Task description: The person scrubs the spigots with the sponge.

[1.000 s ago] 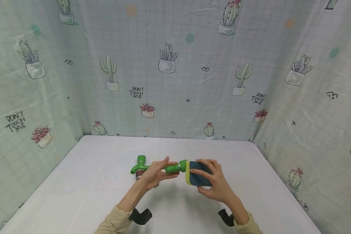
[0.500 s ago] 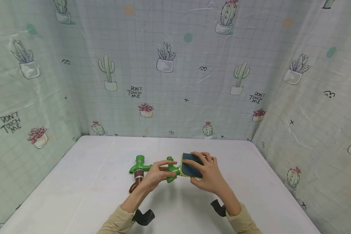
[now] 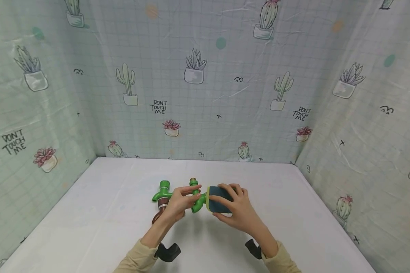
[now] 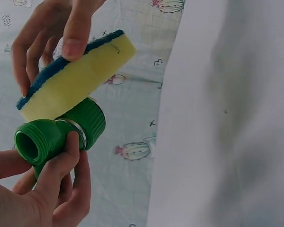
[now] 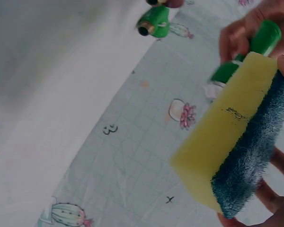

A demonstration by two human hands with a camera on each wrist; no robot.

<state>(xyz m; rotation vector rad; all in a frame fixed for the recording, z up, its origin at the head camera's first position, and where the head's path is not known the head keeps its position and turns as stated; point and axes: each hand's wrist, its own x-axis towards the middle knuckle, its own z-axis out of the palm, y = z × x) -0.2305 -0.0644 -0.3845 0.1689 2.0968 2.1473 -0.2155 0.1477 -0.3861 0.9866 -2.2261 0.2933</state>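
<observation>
My left hand (image 3: 178, 203) grips a green plastic tap (image 3: 198, 203) above the white table. Its open threaded spout faces the camera in the left wrist view. My right hand (image 3: 237, 208) holds a sponge (image 3: 220, 199) with a dark blue scouring side and a yellow foam side. In the left wrist view the yellow foam (image 4: 80, 82) appears to rest against the ribbed end of the tap (image 4: 87, 118). The right thumb and fingers span the sponge's blue side. Part of the tap is hidden behind the left fingers.
A second green tap (image 3: 163, 191) with a brown lower part lies on the white table (image 3: 106, 212), left of my left hand and partly behind it. Black curved pieces (image 3: 168, 253) sit at both wrists. Cactus-printed cloth (image 3: 198, 113) hangs around the back and sides.
The held tap has turned in my left hand, its spout now pointing downward in the head view. My right hand and the sponge have shifted left, rising and then dropping slightly.
</observation>
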